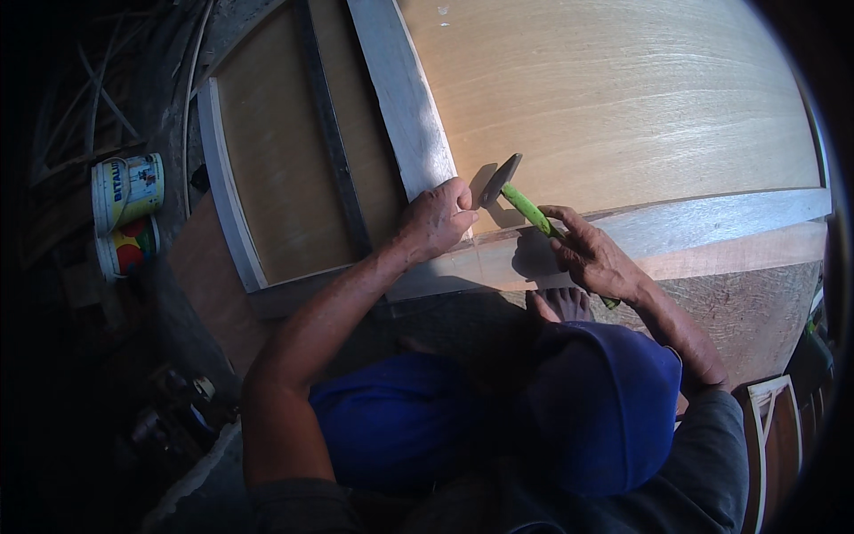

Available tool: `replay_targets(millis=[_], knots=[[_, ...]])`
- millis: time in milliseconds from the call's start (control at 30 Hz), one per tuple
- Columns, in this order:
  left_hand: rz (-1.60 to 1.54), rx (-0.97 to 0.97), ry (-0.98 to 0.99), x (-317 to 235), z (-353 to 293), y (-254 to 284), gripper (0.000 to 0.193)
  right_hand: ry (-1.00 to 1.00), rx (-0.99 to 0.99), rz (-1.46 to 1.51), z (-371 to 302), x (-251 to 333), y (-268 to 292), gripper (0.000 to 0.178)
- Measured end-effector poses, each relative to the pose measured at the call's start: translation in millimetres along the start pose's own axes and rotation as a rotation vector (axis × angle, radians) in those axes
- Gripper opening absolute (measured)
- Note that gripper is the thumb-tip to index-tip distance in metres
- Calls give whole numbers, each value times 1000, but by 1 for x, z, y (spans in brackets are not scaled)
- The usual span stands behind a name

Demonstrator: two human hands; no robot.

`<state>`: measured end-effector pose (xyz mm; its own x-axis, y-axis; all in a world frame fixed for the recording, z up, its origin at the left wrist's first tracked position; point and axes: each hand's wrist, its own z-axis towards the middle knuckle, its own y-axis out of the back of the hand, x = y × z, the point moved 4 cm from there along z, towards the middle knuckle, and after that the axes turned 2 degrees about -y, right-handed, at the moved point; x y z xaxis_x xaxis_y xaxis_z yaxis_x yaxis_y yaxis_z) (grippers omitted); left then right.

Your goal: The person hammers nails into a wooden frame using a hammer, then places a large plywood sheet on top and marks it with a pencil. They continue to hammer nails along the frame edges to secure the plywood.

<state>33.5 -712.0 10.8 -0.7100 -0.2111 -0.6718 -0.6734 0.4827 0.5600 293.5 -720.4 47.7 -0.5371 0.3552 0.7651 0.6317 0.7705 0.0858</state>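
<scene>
My right hand (592,254) is closed around the bright green handle of a hammer (531,211). Its dark metal head is raised over the wooden frame, beside my left hand (439,218). The left fingers are pinched together at the corner where a pale upright strip (405,93) meets the lower rail (712,230). Whatever lies between those fingers is too small or hidden to make out. Behind the frame strips is a broad light-brown plywood panel (623,98). A bare foot (565,304) rests against the rail, just below the right hand.
A dark bar (329,125) crosses the left section of the panel. Two stacked paint buckets (129,191) stand at the far left. Blue cloth (605,409) fills the lower middle, close under my arms. A small wooden frame (772,418) leans at the lower right.
</scene>
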Motion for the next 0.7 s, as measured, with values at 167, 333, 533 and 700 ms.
replay_targets(millis=[167, 333, 533, 700], knots=[[49, -26, -17, 5, 1, -1, 26, -46, -63, 187, 1, 20, 18, 56], [61, 7, 20, 1, 6, 1, 27, 275, -75, -124, 19, 5, 20, 54], [85, -11, 13, -6, 8, -1, 27, 334, -291, -12, 23, 0, 26, 53], [99, -26, 44, 2, 1, 1, 26, 35, 18, 18, 17, 21, 34, 52]])
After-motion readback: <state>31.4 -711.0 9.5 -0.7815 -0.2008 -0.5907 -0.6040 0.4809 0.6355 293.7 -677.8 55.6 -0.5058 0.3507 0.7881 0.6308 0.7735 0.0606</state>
